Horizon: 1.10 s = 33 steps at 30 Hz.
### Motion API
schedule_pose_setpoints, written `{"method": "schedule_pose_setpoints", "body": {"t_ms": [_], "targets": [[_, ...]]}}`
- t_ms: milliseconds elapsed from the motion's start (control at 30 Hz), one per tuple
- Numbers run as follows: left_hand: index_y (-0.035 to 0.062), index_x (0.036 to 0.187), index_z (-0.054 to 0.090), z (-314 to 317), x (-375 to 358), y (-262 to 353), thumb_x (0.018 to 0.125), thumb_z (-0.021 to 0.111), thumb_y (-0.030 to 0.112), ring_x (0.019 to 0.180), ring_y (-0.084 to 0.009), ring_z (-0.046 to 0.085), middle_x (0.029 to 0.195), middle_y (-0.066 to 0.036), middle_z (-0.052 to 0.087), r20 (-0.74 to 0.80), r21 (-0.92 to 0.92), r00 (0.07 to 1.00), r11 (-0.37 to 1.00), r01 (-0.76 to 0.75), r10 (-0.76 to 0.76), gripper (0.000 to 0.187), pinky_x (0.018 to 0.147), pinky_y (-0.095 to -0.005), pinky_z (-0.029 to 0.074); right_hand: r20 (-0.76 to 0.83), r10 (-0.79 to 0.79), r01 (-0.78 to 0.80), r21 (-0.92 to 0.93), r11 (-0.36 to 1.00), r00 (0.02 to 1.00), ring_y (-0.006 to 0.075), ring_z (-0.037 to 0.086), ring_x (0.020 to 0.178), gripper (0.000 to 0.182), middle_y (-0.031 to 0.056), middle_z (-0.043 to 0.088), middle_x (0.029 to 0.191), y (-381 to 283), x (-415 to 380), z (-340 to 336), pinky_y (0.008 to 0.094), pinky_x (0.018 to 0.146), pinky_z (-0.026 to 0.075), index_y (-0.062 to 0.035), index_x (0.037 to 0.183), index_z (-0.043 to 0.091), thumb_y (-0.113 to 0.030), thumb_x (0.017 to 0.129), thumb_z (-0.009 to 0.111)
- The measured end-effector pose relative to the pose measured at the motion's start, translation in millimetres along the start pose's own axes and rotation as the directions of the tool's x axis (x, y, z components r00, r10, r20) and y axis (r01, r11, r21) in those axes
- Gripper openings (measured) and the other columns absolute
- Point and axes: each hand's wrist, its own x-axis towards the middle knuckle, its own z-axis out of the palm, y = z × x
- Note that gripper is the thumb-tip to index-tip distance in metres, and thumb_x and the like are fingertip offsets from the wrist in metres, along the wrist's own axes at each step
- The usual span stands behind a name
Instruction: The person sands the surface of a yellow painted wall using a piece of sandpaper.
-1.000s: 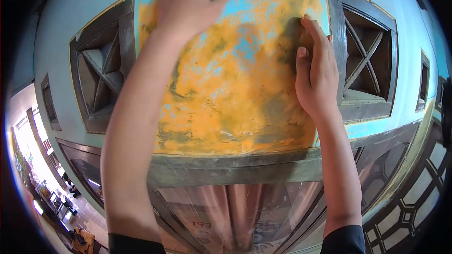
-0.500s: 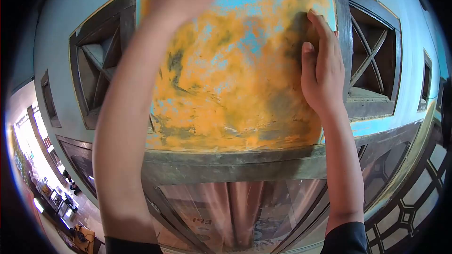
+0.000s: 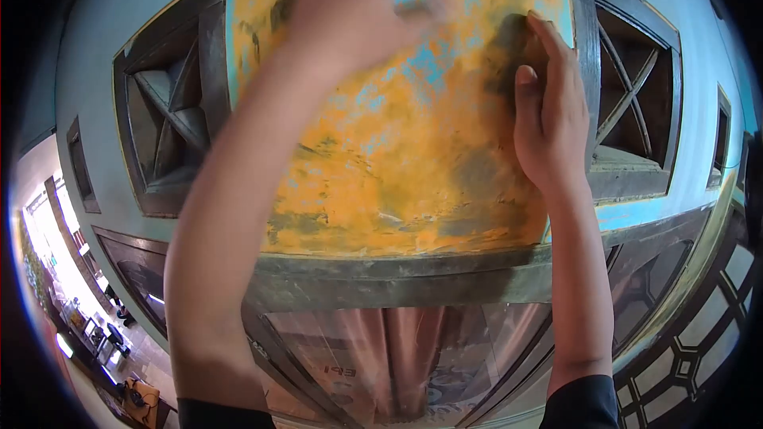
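Observation:
In front of me is a wall panel (image 3: 397,183) with mottled orange over bright blue, dark smudges and scratches. My left hand (image 3: 358,16), blurred by motion, lies over its upper left part. Its thumb stretches out to the right and its fingers reach the top of the view; whatever may be under the palm is hidden. Along the panel's right edge my right hand (image 3: 554,107) leans with fingers up and thumb apart, open, with nothing visible in it. The right fingertips appear to rest against the surface, casting a dark shadow.
Dark wooden vent frames with crossed bars flank the panel, one on the left (image 3: 171,103) and one on the right (image 3: 632,95). Below runs a wooden beam (image 3: 389,278) above glass with a pinkish curtain (image 3: 405,357) behind. A patterned grille (image 3: 687,353) stands at lower right.
My left hand has moved right and slightly down across the panel, uncovering smudged orange at the upper left. My right hand stays nearly in place.

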Motion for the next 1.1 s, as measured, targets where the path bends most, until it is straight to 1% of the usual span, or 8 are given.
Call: {"method": "schedule_pose_setpoints", "body": {"t_ms": [167,233,400,567,800,900,1000,1100], "targets": [[0.0183,0.150,0.051,15,-19,5,0.091,0.057,0.066,0.149,-0.0297,0.036,0.159,-0.010,0.043,-0.097,-0.069,0.882,0.881,-0.469,0.461,0.076,0.124,-0.0478,0.025,-0.009,0.006,-0.005,0.035,0.999,1.000,0.0396,0.052,0.134,0.046,0.0163,0.059,0.139,1,0,2,0.0526,0.116,0.036,-0.0094,0.144,0.051,-0.010,0.098,0.053],[0.0153,0.160,0.027,-18,18,-22,0.100,0.046,0.061,0.155,-0.0318,0.016,0.167,-0.011,0.023,0.185,0.006,0.983,1.000,0.002,-0.003,0.077,0.127,-0.0491,0.013,-0.013,-0.016,0.016,0.028,0.999,1.000,0.0395,0.052,0.133,0.046,0.0164,0.059,0.139,3,-2,3,0.0526,0.116,0.036,-0.0093,0.144,0.051,-0.009,0.098,0.053],[0.0226,0.165,0.016,-16,17,-54,0.105,0.043,0.056,0.158,-0.0341,0.007,0.172,-0.013,0.011,0.171,0.107,0.954,0.967,0.230,-0.246,0.075,0.128,-0.0530,0.008,-0.004,-0.012,0.012,-0.006,1.000,1.000,0.0386,0.053,0.133,0.045,0.0156,0.059,0.139,2,-1,2,0.0525,0.116,0.036,-0.0099,0.143,0.052,-0.010,0.098,0.053],[0.0243,0.158,0.039,-19,-133,30,0.091,0.051,0.072,0.154,-0.0343,0.025,0.166,-0.008,0.033,0.316,-0.274,0.828,0.880,-0.387,0.463,0.083,0.124,-0.0583,0.018,-0.016,-0.031,0.031,0.015,0.999,0.999,0.0388,0.054,0.132,0.044,0.0153,0.059,0.139,1,-1,4,0.0520,0.115,0.036,-0.0101,0.142,0.053,-0.009,0.098,0.054],[0.0241,0.160,0.036,-21,-134,-50,0.091,0.056,0.066,0.154,-0.0358,0.024,0.168,-0.009,0.027,0.115,0.008,0.993,0.999,-0.033,0.032,0.083,0.123,-0.0591,0.021,-0.007,-0.031,0.031,-0.012,0.999,0.999,0.0374,0.053,0.133,0.042,0.0133,0.060,0.139,-1,-2,4,0.0518,0.115,0.036,-0.0099,0.140,0.055,-0.009,0.098,0.055],[0.0275,0.163,0.028,-31,-187,19,0.097,0.023,0.078,0.157,-0.0336,0.016,0.170,-0.006,0.022,0.425,-0.168,0.872,0.967,-0.190,0.245,0.083,0.125,-0.0587,0.009,-0.001,-0.027,0.027,-0.011,1.000,1.000,0.0364,0.053,0.133,0.041,0.0125,0.060,0.139,-2,0,4,0.0512,0.115,0.036,-0.0103,0.139,0.056,-0.010,0.097,0.056],[0.0269,0.160,0.036,-27,-207,24,0.096,0.026,0.079,0.155,-0.0350,0.024,0.168,-0.008,0.029,0.328,-0.083,0.859,0.918,-0.389,0.393,0.082,0.125,-0.0581,0.013,0.013,-0.039,0.040,-0.029,0.999,0.999,0.0358,0.053,0.134,0.041,0.0120,0.060,0.140,0,-2,4,0.0508,0.115,0.036,-0.0108,0.137,0.058,-0.011,0.096,0.058],[0.0250,0.156,0.045,-33,-171,-7,0.099,0.041,0.065,0.153,-0.0358,0.027,0.165,-0.008,0.035,0.293,-0.087,0.945,0.988,-0.128,0.148,0.070,0.124,-0.0575,0.015,0.034,-0.068,0.070,-0.065,0.995,0.997,0.0364,0.052,0.134,0.040,0.0129,0.059,0.141,-1,-5,4,0.0506,0.115,0.037,-0.0107,0.135,0.059,-0.013,0.095,0.060]]}}
